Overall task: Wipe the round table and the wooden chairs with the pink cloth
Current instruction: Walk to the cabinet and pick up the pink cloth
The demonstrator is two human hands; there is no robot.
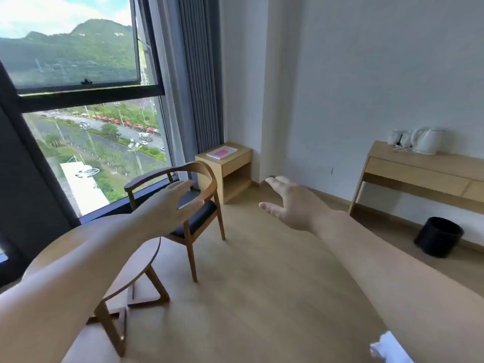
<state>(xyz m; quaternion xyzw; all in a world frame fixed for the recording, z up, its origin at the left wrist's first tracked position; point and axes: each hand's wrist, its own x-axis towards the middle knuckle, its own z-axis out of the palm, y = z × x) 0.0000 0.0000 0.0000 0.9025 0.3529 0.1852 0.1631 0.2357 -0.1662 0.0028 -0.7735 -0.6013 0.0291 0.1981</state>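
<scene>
The round wooden table [142, 260] stands at the lower left, mostly hidden under my left forearm. A wooden chair [199, 216] with a curved back and a black seat stands beyond it by the window. My left hand [172, 203] hovers in front of the chair back, fingers apart, holding nothing. My right hand [290, 203] is stretched out over the floor to the right of the chair, open and empty. A pink cloth [220, 153] lies folded on something white on the small bedside cabinet [235, 166] in the far corner.
A tall window and grey curtain [199, 74] fill the left side. A wooden desk [424, 174] with a white kettle [427, 141] stands against the right wall, and a black bin [438, 237] sits on the floor below it. Wooden floor spreads between them.
</scene>
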